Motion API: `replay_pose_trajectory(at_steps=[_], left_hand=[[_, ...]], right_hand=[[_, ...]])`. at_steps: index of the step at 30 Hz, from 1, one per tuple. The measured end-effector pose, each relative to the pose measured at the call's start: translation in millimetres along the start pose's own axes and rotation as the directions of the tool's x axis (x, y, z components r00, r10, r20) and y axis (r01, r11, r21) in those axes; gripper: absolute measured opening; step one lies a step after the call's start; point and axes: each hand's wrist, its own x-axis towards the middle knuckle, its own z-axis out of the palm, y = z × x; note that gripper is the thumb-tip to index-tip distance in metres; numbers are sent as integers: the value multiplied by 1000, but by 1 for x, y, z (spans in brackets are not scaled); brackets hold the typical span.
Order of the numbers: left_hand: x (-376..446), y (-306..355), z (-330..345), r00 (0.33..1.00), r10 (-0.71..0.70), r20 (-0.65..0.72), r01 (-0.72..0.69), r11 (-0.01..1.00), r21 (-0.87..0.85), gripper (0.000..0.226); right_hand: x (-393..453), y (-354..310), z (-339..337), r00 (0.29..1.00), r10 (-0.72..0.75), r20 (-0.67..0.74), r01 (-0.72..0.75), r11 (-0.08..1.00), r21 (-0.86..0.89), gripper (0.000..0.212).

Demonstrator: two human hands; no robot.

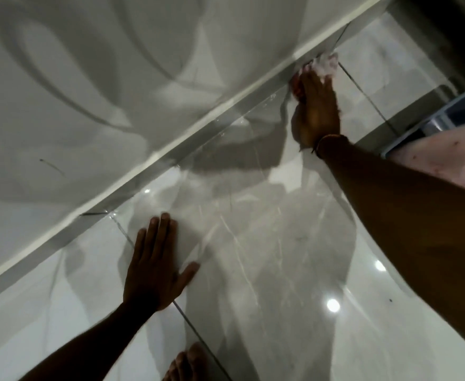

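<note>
My right hand (318,111) reaches far forward and presses a crumpled pinkish-white cloth (324,63) against the glossy tiled floor (267,257), right where it meets the skirting (149,171) at the foot of the wall. The cloth sticks out beyond my fingertips; my fingers curl over it. A thin band circles that wrist. My left hand (157,265) lies flat on the floor tile with fingers straight and spread, holding nothing.
A white wall (88,92) with shadows fills the upper left. A blue-edged plastic container (445,116) stands at the right, next to pink fabric (451,160). Bare toes (187,364) show at the bottom edge. Dark grout lines cross the shiny tiles.
</note>
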Motion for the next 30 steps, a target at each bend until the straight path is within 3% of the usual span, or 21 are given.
replay_pose_trajectory(at_steps=[4, 6, 11, 13, 16, 21, 23, 26, 30], left_hand=[[-1, 2, -3, 1000, -13, -1, 13, 1000, -22, 105], [-1, 3, -4, 1000, -31, -8, 30, 999, -32, 105], [2, 21, -8, 957, -288, -40, 279, 947, -158, 105], [4, 25, -8, 940, -338, -43, 324, 927, -189, 103], [3, 23, -7, 941, -336, -48, 319, 925, -205, 101], [3, 21, -3, 942, -326, -77, 308, 934, -182, 102], [3, 21, -3, 942, -326, -80, 307, 934, -183, 102], [4, 19, -2, 944, -320, -75, 305, 938, -166, 103], [4, 17, 1, 944, -323, -67, 310, 937, -163, 105]], right_hand=[[-44, -43, 20, 993, -90, 74, 92, 996, -13, 58], [-70, -75, 18, 987, -95, 128, 88, 994, 64, 59], [-125, -135, 25, 983, -159, 89, 147, 981, 128, 67], [-137, -151, 31, 973, -184, 140, 166, 977, 130, 72], [-151, -165, 39, 959, -222, 178, 202, 972, 124, 65], [-149, -150, 47, 899, -412, 149, 397, 910, 123, 65], [-145, -143, 44, 902, -383, 202, 362, 923, 133, 61], [-154, -162, 46, 959, -242, 146, 223, 965, 137, 60], [-184, -200, 58, 919, -357, 167, 345, 934, 94, 68]])
